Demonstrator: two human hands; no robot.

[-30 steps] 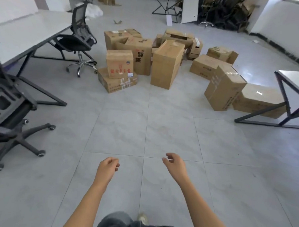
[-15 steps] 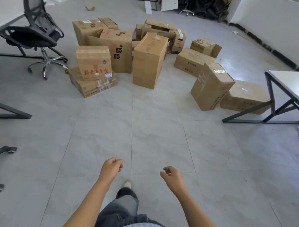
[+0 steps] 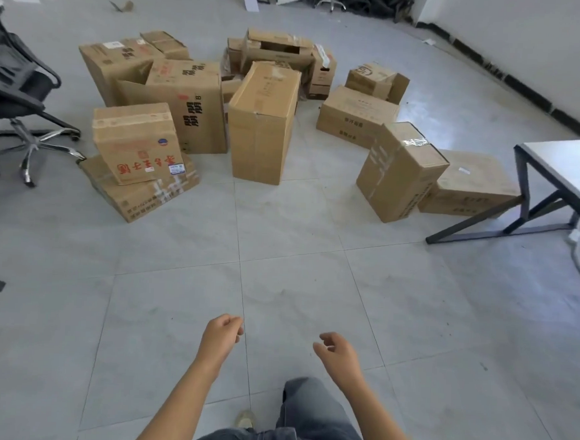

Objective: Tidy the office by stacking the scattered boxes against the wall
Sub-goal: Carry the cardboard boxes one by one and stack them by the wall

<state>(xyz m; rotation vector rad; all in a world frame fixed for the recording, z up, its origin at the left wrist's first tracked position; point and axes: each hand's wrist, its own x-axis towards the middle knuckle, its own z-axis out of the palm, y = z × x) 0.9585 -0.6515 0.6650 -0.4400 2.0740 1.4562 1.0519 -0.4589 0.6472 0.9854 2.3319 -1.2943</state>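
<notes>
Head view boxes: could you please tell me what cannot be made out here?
Head view:
- Rear boxes: partly hidden behind the tall box.
- Flat box: right end hidden by the table leg.
- Chair: cut off by the left edge.
- Small print on boxes: too blurred to read.

Matt brown cardboard boxes [image 3: 261, 125] sit on smooth, faintly glossy floor tiles [image 3: 289, 286].

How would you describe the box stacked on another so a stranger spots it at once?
Start at the chair on the left. Beside its base, a flat box lies on the floor with the stacked box on top. Only it shows a row of large red characters on its near face.
</notes>
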